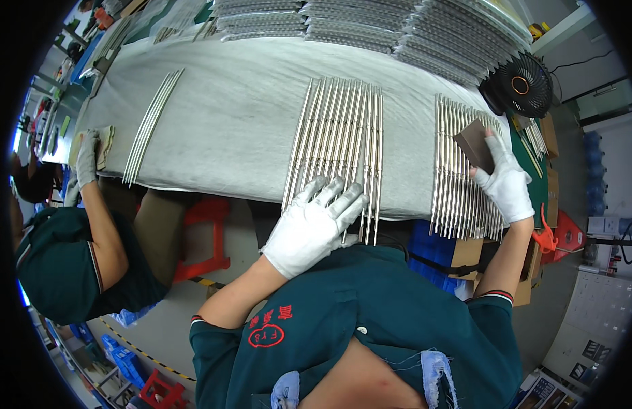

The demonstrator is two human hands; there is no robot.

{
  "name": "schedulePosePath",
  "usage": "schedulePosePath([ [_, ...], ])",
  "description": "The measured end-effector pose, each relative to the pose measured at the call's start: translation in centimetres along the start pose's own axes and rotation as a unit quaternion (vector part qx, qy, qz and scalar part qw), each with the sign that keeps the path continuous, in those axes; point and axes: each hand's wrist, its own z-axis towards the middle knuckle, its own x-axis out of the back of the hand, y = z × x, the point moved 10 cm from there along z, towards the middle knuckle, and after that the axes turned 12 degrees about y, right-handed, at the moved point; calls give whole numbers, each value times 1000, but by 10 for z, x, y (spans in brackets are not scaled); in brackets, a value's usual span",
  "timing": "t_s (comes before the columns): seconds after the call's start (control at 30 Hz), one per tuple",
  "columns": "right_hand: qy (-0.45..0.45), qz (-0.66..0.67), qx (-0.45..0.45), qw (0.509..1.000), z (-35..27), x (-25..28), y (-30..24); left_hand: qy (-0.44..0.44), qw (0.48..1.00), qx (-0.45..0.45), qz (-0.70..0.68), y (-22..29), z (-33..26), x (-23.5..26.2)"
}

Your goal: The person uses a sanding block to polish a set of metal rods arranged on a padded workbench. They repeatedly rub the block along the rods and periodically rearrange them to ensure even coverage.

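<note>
My left hand (314, 223), in a white glove, lies with its fingers spread over the near ends of a row of thin, shiny metal rods (336, 129). The rods lie side by side on the cloth-covered table, each with ringed joints along its length, and a few at the right stand slightly apart. Between the thumb and fingers of my right hand (507, 180), also gloved, is a brown rectangular block (474, 146), like a sanding sponge. It rests over a second row of similar rods (452, 163) at the right.
A smaller group of rods (152, 126) lies at the left. Beside it sits a co-worker with a gloved hand (87, 158) by a cloth. Stacked clear plastic trays (357, 24) line the far edge. A black fan (517, 85) stands at the right corner; a red stool (207, 235) is below.
</note>
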Motion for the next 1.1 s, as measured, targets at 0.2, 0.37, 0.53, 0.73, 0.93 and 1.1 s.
schedulePosePath([
  [0.2, -157, 93, 238, 954, -2, -48, -156, -17, 999, 27, -18, -10, 3, 21],
  [0.37, -183, 26, 282, 941, -1, -83, -190, 67, 980, 158, 99, -77, -11, 43],
  [0.53, -173, 71, 313, 931, 6, -91, -207, 106, 979, 168, 56, -79, -11, 39],
  [0.73, -284, 291, 162, 899, 51, -89, -182, 82, 984, 144, 68, -73, -19, 40],
  [0.93, -142, 97, 298, 939, 66, -102, -187, 36, 988, 132, 78, -58, -37, 37],
  [1.1, -130, 71, 336, 930, 53, -119, -203, 48, 987, 136, 69, -60, -38, 33],
])
